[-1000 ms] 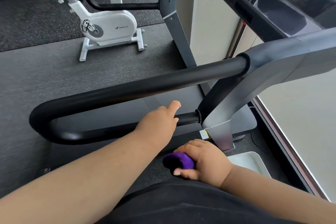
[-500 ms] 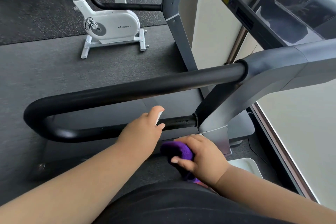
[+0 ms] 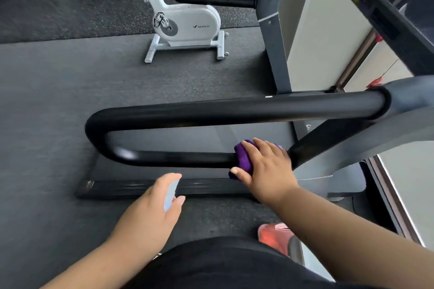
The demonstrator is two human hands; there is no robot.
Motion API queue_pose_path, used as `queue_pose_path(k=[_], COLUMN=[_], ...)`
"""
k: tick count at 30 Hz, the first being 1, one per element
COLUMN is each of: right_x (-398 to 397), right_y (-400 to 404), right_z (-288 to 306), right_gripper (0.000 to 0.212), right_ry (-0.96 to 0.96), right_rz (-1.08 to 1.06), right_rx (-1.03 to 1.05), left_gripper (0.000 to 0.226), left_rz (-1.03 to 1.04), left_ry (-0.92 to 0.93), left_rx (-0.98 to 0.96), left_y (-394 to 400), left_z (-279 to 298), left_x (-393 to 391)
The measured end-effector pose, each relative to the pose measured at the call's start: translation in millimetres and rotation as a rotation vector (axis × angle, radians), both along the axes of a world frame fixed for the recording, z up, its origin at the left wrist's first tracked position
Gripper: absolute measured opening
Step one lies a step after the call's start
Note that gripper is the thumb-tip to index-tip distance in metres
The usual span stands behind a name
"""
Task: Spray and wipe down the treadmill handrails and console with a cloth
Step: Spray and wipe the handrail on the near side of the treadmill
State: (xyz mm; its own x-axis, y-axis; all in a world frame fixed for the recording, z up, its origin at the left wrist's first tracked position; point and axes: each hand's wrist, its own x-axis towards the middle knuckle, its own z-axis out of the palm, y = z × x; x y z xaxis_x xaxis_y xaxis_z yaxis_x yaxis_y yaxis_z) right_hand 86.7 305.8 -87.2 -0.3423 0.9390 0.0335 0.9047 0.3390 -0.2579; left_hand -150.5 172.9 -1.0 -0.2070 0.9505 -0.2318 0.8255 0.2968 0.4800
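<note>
Head view: one black looped handrail (image 3: 234, 110) spans mid-frame. Wiping looks barely begun; the upper bar, the bend and the console, which I cannot see, remain. Two hands: right hand (image 3: 265, 166) grips one purple cloth (image 3: 243, 156) on the lower bar, right of centre; left hand (image 3: 150, 209) holds one small spray bottle (image 3: 171, 191), lower centre.

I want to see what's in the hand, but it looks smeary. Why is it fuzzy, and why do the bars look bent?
Head view: the left hand and the small pale spray bottle it holds are motion-blurred; the right hand pressing the purple cloth on the black padded handrail is sharper; the wide-angle lens bows straight bars; a glare spot shines at the handrail's bend.
</note>
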Motion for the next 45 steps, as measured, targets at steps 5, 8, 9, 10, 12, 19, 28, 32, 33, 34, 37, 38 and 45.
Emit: queue_pose_path(k=[5, 8, 9, 10, 12, 19, 28, 32, 33, 34, 37, 38, 45], right_x=[-34.2, -66.5, -73.6, -76.6, -71.8, -0.3, 2.3, -20.6, -32.2, -46.1, -81.0, -84.0, -0.7], right_y=[-0.2, -6.9, -7.6, -6.6, -0.2, 12.4, 10.2, 4.3, 3.0, 1.7, 1.6, 3.2, 16.8], right_z=[9.5, 13.5, 14.7, 16.3, 19.2, 18.4, 12.5, 11.7, 13.2, 15.3, 20.2, 21.3, 24.4], right_gripper=[0.073, 0.070, 0.071, 0.073, 0.077, 0.079, 0.075, 0.072, 0.071, 0.070, 0.063, 0.062, 0.074], right_ry=[0.013, 0.020, 0.008, -0.013, -0.081, -0.111, -0.190, -0.177, -0.164, -0.154, -0.138, -0.142, -0.164], right_rz=[0.040, 0.148, 0.173, 0.193, 0.242, 0.147, 0.104, 0.119, 0.140, 0.166, 0.235, 0.249, 0.202], right_rx=[-0.005, -0.043, -0.046, -0.050, -0.058, -0.120, -0.088, -0.035, -0.029, -0.028, -0.042, -0.046, -0.144], left_gripper=[0.042, 0.044, 0.045, 0.045, 0.045, 0.041, 0.039, 0.038, 0.038, 0.038, 0.040, 0.040, 0.039], left_rz=[0.052, 0.017, -0.001, -0.017, -0.038, -0.057, 0.003, 0.019, 0.014, 0.003, -0.048, -0.068, -0.085], left_ry=[0.006, 0.013, 0.017, 0.021, 0.029, 0.005, 0.029, 0.055, 0.057, 0.058, 0.060, 0.064, 0.043], left_rx=[-0.021, -0.021, -0.017, -0.018, -0.014, 0.023, -0.006, -0.019, -0.024, -0.032, -0.051, -0.049, -0.027], left_y=[-8.0, -3.7, -1.6, 0.7, 5.3, 12.0, -3.6, -8.4, -8.2, -7.4, -0.4, 2.7, 8.6], left_z=[-1.7, -1.9, -1.5, -1.4, -0.7, -2.4, 6.3, 5.7, 5.0, 4.3, 2.1, 1.3, 2.5], left_x=[-10.6, -4.3, -1.5, 1.4, 5.6, 10.7, -11.0, -16.7, -15.2, -12.8, -2.1, 1.5, 8.2])
